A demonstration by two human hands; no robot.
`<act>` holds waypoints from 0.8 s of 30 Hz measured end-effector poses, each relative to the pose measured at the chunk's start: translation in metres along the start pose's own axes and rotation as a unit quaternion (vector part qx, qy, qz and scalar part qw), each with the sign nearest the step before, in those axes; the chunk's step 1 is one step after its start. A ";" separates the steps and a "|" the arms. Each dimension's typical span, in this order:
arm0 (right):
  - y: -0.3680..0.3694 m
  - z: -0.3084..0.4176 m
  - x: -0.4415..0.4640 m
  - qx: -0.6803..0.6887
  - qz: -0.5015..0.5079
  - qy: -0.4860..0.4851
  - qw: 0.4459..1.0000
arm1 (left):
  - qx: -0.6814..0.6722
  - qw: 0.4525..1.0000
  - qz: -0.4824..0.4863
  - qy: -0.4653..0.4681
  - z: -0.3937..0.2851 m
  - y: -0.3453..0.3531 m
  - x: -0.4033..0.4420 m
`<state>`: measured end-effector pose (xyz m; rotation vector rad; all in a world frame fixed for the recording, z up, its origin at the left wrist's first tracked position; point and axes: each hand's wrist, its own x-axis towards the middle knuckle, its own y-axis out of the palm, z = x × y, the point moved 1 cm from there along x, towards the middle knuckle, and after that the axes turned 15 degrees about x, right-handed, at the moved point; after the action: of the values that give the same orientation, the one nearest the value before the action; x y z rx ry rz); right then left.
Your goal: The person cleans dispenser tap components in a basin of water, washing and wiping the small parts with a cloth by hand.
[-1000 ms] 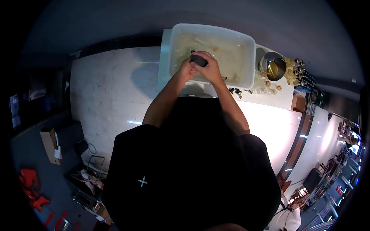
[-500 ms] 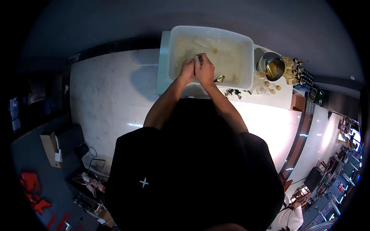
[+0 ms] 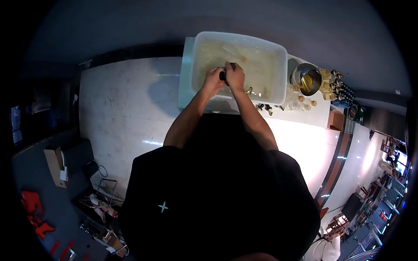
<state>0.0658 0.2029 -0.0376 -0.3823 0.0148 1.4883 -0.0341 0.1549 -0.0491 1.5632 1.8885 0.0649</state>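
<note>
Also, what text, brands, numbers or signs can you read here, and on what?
No words or numbers legible.
Black shirt: pale four-pointed mark, no letters.
Green case: markings too small and blurred.
Clear bottles: too small to tell.
Cardboard box: no lettering discernible.
Dark item at left hand and right hand: too small to tell.

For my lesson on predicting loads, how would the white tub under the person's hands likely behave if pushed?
The white tub probably feels heavy, since cloudy liquid spreads across it, and that liquid may slosh. Its broad outline suggests sliding rather than tipping. The smooth-looking rim could be slippery.
</note>
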 end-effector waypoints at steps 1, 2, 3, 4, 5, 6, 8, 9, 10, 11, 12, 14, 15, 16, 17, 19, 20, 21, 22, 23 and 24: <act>0.003 -0.025 0.015 0.064 -0.001 0.039 0.997 | -0.011 1.000 0.019 0.006 0.005 -0.006 0.003; 0.003 -0.040 0.023 0.128 -0.002 0.079 0.989 | -0.022 0.999 0.037 0.010 0.008 -0.009 0.004; -0.004 -0.028 0.017 0.275 0.019 0.141 0.951 | -0.019 1.000 0.016 -0.006 0.008 -0.010 0.005; -0.005 -0.022 0.013 0.307 0.012 0.139 0.942 | -0.017 1.000 -0.004 -0.021 0.007 -0.010 0.006; -0.006 -0.015 0.009 0.337 0.005 0.137 0.931 | -0.015 0.999 -0.024 -0.038 0.006 -0.010 0.007; -0.008 -0.007 0.004 0.367 -0.004 0.135 0.920 | -0.011 0.998 -0.024 -0.050 0.004 -0.008 0.007; -0.010 0.022 -0.018 0.287 0.032 0.022 0.957 | -0.003 0.997 -0.024 -0.078 0.000 -0.004 0.004; -0.009 0.024 -0.020 0.187 0.057 -0.056 0.979 | -0.010 0.998 -0.018 -0.067 0.006 -0.007 0.007; -0.007 0.034 -0.025 0.084 0.081 -0.135 0.984 | -0.016 0.998 -0.012 -0.054 0.013 -0.010 0.013; -0.007 0.041 -0.034 0.041 0.098 -0.134 0.985 | -0.022 0.999 -0.006 -0.040 0.020 -0.014 0.018; -0.006 0.038 -0.031 0.032 0.103 -0.105 0.989 | -0.011 0.999 -0.008 -0.040 0.019 -0.014 0.017; -0.003 0.028 -0.023 0.017 0.117 -0.049 0.992 | 0.011 0.999 -0.014 -0.038 0.016 -0.018 0.014; -0.005 0.033 -0.025 0.003 0.101 -0.040 0.994 | 0.008 0.999 -0.012 -0.036 0.017 -0.019 0.013; -0.004 0.032 -0.023 -0.004 0.080 -0.040 0.996 | 0.004 0.999 -0.008 -0.033 0.018 -0.018 0.013; -0.003 0.028 -0.021 -0.011 0.058 -0.040 0.997 | 0.000 1.000 -0.004 -0.031 0.020 -0.015 0.014; -0.001 0.020 -0.016 -0.026 0.011 -0.044 0.999 | 0.011 1.000 -0.009 -0.023 0.018 -0.010 0.013; 0.001 0.016 -0.014 -0.032 -0.012 -0.049 0.998 | 0.018 1.000 -0.013 -0.020 0.017 -0.008 0.011; 0.004 0.011 -0.011 -0.037 -0.034 -0.053 0.997 | 0.011 1.000 -0.007 -0.013 0.008 -0.001 0.003; 0.006 -0.002 -0.003 0.026 -0.025 0.016 0.999 | 0.004 1.000 -0.001 -0.005 -0.006 0.009 -0.009; 0.005 -0.014 0.006 0.090 -0.015 0.086 0.992 | -0.002 1.000 0.005 0.004 -0.014 0.016 -0.015; 0.005 -0.016 0.009 0.153 -0.004 0.155 0.976 | 0.004 1.000 -0.003 -0.006 -0.010 0.012 -0.012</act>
<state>0.0658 0.2076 -0.0562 -0.3591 0.4843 1.3797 -0.0283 0.1516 -0.0308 1.5604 1.8854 0.0455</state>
